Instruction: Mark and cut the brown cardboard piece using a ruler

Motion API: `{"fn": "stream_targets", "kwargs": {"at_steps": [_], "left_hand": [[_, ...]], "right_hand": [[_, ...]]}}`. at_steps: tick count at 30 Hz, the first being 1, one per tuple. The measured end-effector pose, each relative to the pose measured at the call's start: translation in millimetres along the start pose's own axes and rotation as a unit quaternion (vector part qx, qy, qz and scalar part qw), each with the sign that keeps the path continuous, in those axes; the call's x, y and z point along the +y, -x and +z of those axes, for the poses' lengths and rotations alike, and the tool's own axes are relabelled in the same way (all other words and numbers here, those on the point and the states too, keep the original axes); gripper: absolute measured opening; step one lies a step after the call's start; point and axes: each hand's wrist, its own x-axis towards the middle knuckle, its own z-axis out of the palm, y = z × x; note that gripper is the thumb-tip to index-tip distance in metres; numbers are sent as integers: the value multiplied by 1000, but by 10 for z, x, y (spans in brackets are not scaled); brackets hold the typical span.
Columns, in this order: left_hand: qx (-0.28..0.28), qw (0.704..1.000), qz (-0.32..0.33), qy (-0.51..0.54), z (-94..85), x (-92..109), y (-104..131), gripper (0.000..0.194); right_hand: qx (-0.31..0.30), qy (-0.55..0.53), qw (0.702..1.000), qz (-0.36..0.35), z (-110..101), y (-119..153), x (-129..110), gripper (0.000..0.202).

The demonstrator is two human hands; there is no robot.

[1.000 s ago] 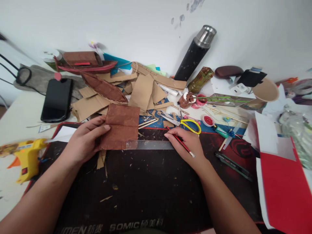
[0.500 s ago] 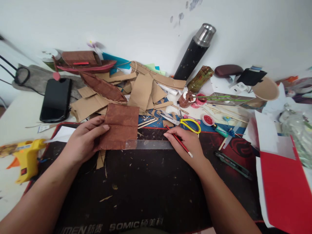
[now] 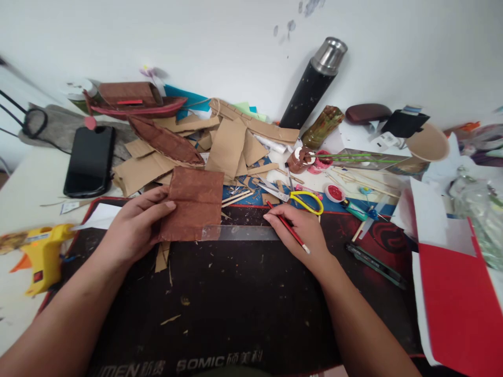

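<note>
My left hand (image 3: 137, 225) grips the left edge of a brown-painted square of card (image 3: 196, 196), thumb on top and fingers behind it. A crease runs across the card's middle. A clear plastic ruler (image 3: 245, 233) overlaps the card's lower right corner and stretches right to my right hand (image 3: 301, 230). Between the thumb and fingers of that hand is a red pencil (image 3: 288, 228), slanting with its white end toward me. The same hand also meets the ruler's right end; whether it grips it is hidden. Just beyond lie yellow-handled scissors (image 3: 306, 201).
A black mat (image 3: 236, 303) covers the desk front. Cardboard scraps (image 3: 223, 146) and two brown model boats (image 3: 165, 139) lie behind. At left are a phone (image 3: 89, 161) and yellow glue gun (image 3: 47, 256); at right, a utility knife (image 3: 375, 266), red paper (image 3: 459, 309) and paint pots (image 3: 335, 193).
</note>
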Motion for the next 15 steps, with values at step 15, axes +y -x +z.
{"fn": "stream_targets", "kwargs": {"at_steps": [15], "left_hand": [[-2, 1000, 10, -6, -18, -9, -5, 40]], "right_hand": [[1, 7, 1000, 10, 3, -3, -10, 18]]}}
